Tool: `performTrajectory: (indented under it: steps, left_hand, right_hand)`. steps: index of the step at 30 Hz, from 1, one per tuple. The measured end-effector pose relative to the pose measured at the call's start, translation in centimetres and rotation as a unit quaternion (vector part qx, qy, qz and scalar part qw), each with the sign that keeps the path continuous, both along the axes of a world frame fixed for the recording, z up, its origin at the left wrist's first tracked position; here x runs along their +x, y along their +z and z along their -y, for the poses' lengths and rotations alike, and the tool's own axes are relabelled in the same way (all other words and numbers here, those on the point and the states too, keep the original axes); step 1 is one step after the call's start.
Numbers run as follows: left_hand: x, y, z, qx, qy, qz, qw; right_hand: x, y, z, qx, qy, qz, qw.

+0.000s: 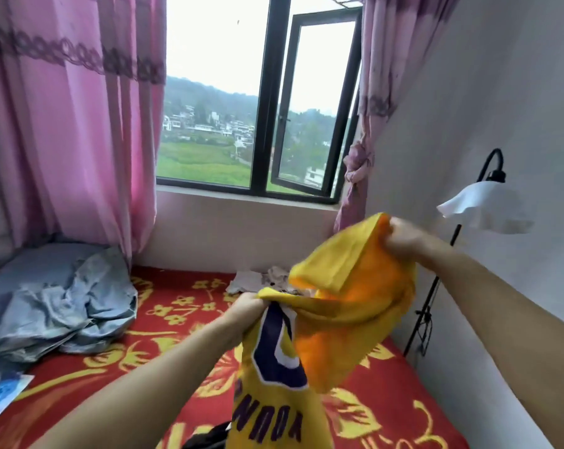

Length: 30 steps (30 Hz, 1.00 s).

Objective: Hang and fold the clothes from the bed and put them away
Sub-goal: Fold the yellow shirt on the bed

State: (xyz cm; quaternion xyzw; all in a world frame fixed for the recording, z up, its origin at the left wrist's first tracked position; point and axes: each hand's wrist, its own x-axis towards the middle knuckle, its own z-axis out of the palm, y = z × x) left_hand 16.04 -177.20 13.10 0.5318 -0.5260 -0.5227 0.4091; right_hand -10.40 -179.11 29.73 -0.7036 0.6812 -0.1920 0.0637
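Observation:
A yellow jersey (345, 306) with dark purple lettering hangs in the air above the bed (164, 361), bunched and partly inside out. My left hand (246, 307) grips its edge low in the middle. My right hand (403, 238) holds another edge higher up, to the right. A light beige garment (258, 280) lies crumpled on the bed behind the jersey, near the wall under the window. A dark garment (209, 437) shows at the bottom edge, partly hidden by the jersey.
The bed has a red blanket with yellow flowers. A crumpled blue-grey quilt (66, 306) lies at its left. A black floor lamp (484, 209) with a white shade stands by the right wall. Pink curtains (66, 124) frame an open window (258, 98).

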Motion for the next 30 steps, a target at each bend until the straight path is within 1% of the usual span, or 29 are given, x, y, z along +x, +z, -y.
performTrajectory:
  steps: [1, 2, 3, 5, 6, 7, 9, 10, 11, 12, 14, 15, 18, 20, 21, 24, 25, 28, 30]
  left_hand:
    - [-0.3, 1.6, 0.5, 0.011, 0.006, -0.01, 1.0]
    - [-0.8, 3.2, 0.9, 0.019, 0.001, -0.016, 1.0]
    - [-1.6, 4.7, 1.2, 0.023, -0.01, -0.024, 0.999]
    - [-3.0, 7.1, 1.2, 0.037, -0.028, -0.058, 0.997]
    - [-3.4, 8.1, 1.2, 0.058, -0.041, -0.098, 0.993]
    - [-3.6, 9.0, 1.0, 0.08, -0.062, -0.151, 0.983]
    - [-3.0, 10.2, 0.6, 0.094, -0.126, -0.262, 0.952]
    - [-2.3, 10.4, 0.5, 0.077, -0.148, -0.286, 0.943]
    - [-1.7, 10.3, 0.4, 0.052, -0.159, -0.285, 0.944]
    - [-1.0, 10.0, 0.2, 0.023, -0.163, -0.262, 0.951]
    - [0.4, 9.0, -0.4, -0.032, -0.157, -0.18, 0.971]
    - [1.1, 8.1, -0.7, -0.049, -0.161, -0.147, 0.975]
    - [2.7, 5.9, -2.2, -0.078, -0.216, -0.098, 0.968]
    - [2.7, 4.9, -3.0, -0.101, -0.234, -0.027, 0.967]
    - [2.4, 4.6, -3.2, -0.108, -0.224, 0.005, 0.969]
    - [1.8, 4.0, -3.0, -0.122, -0.148, 0.045, 0.98]
    - [1.5, 3.9, -3.0, -0.123, -0.141, 0.052, 0.981]
    - [0.6, 2.8, -2.7, -0.14, -0.149, 0.044, 0.978]
    - [0.5, 3.4, -2.5, -0.2, -0.119, 0.058, 0.971]
  right_hand:
    - [-0.3, -1.5, -0.3, 0.094, 0.021, -0.036, 0.995]
    - [0.0, -2.9, -0.6, 0.167, 0.062, -0.031, 0.983]
    - [1.1, -4.2, -1.3, 0.221, 0.119, 0.001, 0.968]
    - [3.9, -6.5, -2.8, 0.282, 0.211, 0.126, 0.927]
    - [5.2, -7.8, -3.2, 0.27, 0.232, 0.182, 0.917]
    - [6.3, -8.8, -3.3, 0.231, 0.237, 0.224, 0.917]
    - [7.1, -9.4, -2.9, 0.111, 0.202, 0.297, 0.927]
    - [6.9, -9.4, -2.6, 0.081, 0.184, 0.334, 0.921]
    - [6.6, -9.3, -2.3, 0.075, 0.176, 0.369, 0.909]
    - [6.2, -9.3, -2.0, 0.081, 0.176, 0.397, 0.897]
    - [5.4, -9.3, -1.6, 0.099, 0.184, 0.437, 0.875]
    - [5.2, -9.3, -1.4, 0.107, 0.186, 0.46, 0.862]
    - [5.1, -9.5, -1.2, 0.127, 0.183, 0.519, 0.825]
    - [5.3, -9.8, -1.1, 0.148, 0.179, 0.541, 0.808]
    - [5.4, -10.1, -1.1, 0.164, 0.182, 0.552, 0.797]
    - [5.3, -10.7, -1.4, 0.204, 0.199, 0.581, 0.762]
    - [5.2, -10.8, -1.5, 0.209, 0.204, 0.591, 0.753]
    - [4.9, -11.0, -2.0, 0.196, 0.186, 0.613, 0.743]
    - [4.5, -10.7, -2.4, 0.183, 0.161, 0.631, 0.737]
